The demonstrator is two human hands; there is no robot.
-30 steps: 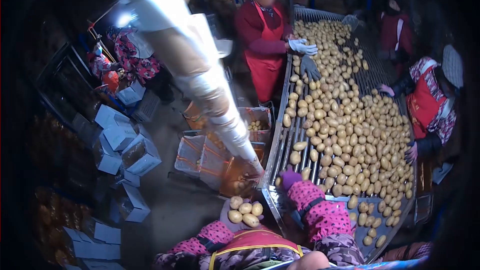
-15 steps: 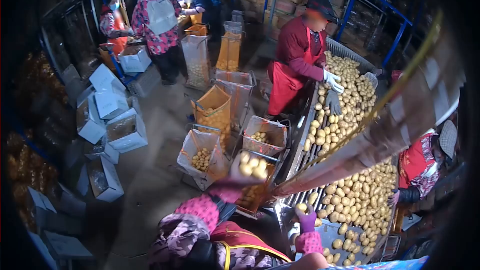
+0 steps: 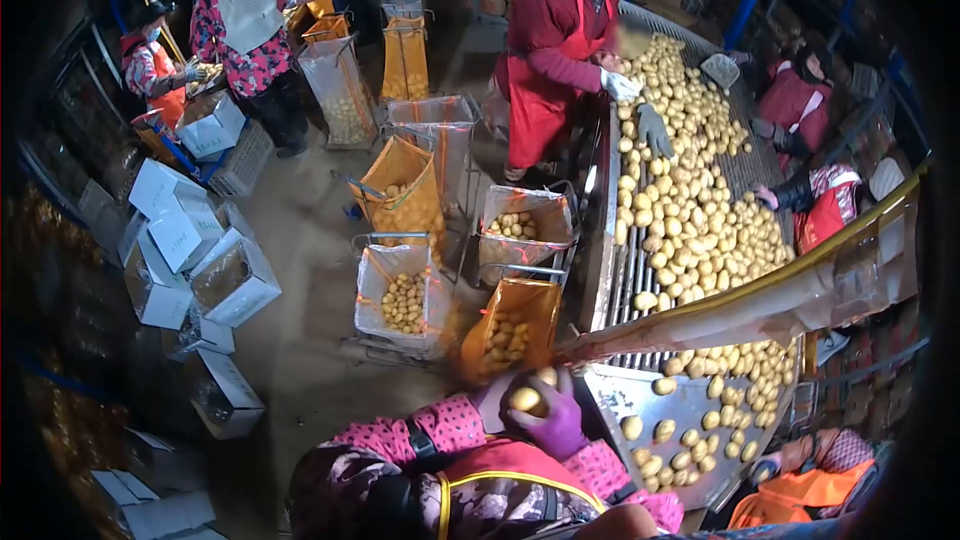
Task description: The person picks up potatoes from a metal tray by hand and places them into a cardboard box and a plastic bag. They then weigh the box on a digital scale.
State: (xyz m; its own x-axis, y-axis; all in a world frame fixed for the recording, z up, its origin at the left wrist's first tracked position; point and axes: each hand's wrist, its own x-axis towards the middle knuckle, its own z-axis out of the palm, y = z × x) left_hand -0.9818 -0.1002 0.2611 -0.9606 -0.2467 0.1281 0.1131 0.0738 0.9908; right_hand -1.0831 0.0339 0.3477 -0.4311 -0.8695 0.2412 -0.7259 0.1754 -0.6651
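Observation:
At the bottom middle, my right hand (image 3: 560, 424), in a purple glove, is closed around potatoes (image 3: 524, 399) in front of my body. My left hand (image 3: 491, 407), also gloved, is against the same potatoes from the left; its fingers are partly hidden. Just beyond my hands stands an orange mesh bag (image 3: 532, 305) on a metal frame, with potatoes inside. To the right of my hands is the metal sorting table (image 3: 618, 390), with loose potatoes lying on its lower plate.
A plastic-wrapped beam (image 3: 740, 310) crosses the table. Beyond it a heap of potatoes (image 3: 690, 230) covers the rollers. A person in a red apron (image 3: 545, 90) works at the far side; others sit at the right. Framed bags (image 3: 400, 275) and cardboard boxes (image 3: 235, 280) stand left.
My left hand has come back from over the bags, where several potatoes were seen. My right hand has moved left, off the table, to meet it. The view has shifted.

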